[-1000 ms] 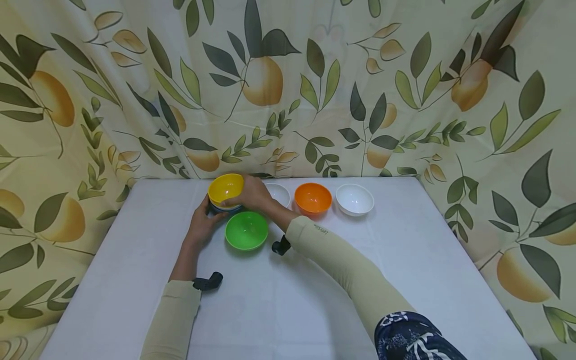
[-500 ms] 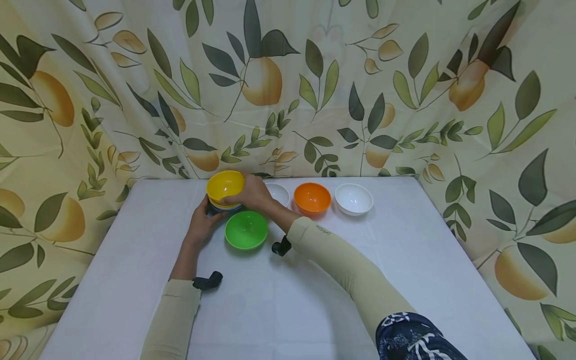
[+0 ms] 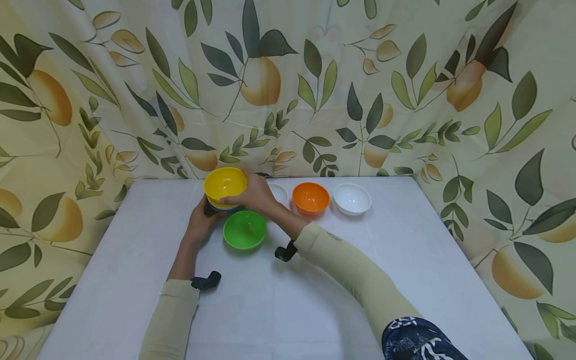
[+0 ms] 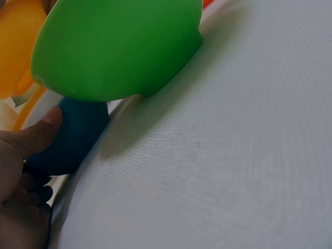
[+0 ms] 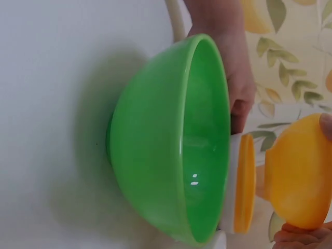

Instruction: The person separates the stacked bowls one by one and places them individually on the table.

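My right hand (image 3: 258,194) grips a yellow bowl (image 3: 225,182) by its side, thumb at the near rim. In the right wrist view that bowl hangs apart from the stack under it, whose top shows a yellow rim (image 5: 245,184) over a white one. At the bottom of the stack is a blue bowl (image 4: 78,137), held by my left hand (image 3: 200,222) with the thumb against its wall. A green bowl (image 3: 245,230) stands upright just in front of the stack, touched by neither hand. The right hand's far fingers are hidden behind the yellow bowl.
Right of the stack stand a white bowl (image 3: 280,194), partly behind the right hand, an orange bowl (image 3: 311,198) and another white bowl (image 3: 352,199). All rest on a white-covered table (image 3: 279,310). A fruit-patterned curtain (image 3: 315,135) hangs along the back edge.
The yellow bowl has risen a little and shifted slightly left in my right hand, away from the stack. My left hand stays at the blue bowl.
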The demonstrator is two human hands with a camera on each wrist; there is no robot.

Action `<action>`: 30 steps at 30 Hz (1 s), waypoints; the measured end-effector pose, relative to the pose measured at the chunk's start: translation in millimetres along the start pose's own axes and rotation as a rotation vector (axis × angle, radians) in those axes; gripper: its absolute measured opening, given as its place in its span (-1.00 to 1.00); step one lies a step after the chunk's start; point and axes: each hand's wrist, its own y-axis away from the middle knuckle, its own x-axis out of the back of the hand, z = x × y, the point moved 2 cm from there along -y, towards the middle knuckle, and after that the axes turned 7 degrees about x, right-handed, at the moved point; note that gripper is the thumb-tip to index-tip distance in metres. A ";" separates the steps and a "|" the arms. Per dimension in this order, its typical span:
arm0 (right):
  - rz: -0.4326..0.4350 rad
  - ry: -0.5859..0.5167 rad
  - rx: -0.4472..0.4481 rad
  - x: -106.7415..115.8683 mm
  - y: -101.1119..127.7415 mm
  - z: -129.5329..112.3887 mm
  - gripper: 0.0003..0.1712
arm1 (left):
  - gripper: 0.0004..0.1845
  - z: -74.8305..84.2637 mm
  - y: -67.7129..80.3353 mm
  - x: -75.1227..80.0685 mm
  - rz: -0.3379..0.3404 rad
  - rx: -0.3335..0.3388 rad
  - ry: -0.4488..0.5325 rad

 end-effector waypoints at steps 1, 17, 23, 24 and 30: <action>0.004 0.000 -0.001 1.1 1.5 -0.7 0.14 | 0.06 0.3 0.1 0.2 0.000 0.000 -0.002; 0.051 -0.085 -0.084 28.5 35.3 -3.9 0.21 | 0.04 1.9 1.2 -1.4 0.012 0.038 0.007; 0.057 -0.120 -0.088 36.9 47.6 0.0 0.20 | 0.05 -0.2 0.8 -0.9 0.006 0.043 0.010; 0.061 -0.126 -0.089 38.4 49.9 0.8 0.21 | 0.05 -0.9 0.3 -0.7 0.004 0.042 0.008; 0.104 -0.161 -0.086 47.1 64.1 7.9 0.24 | 0.08 -0.6 -2.5 -1.5 0.002 0.062 0.006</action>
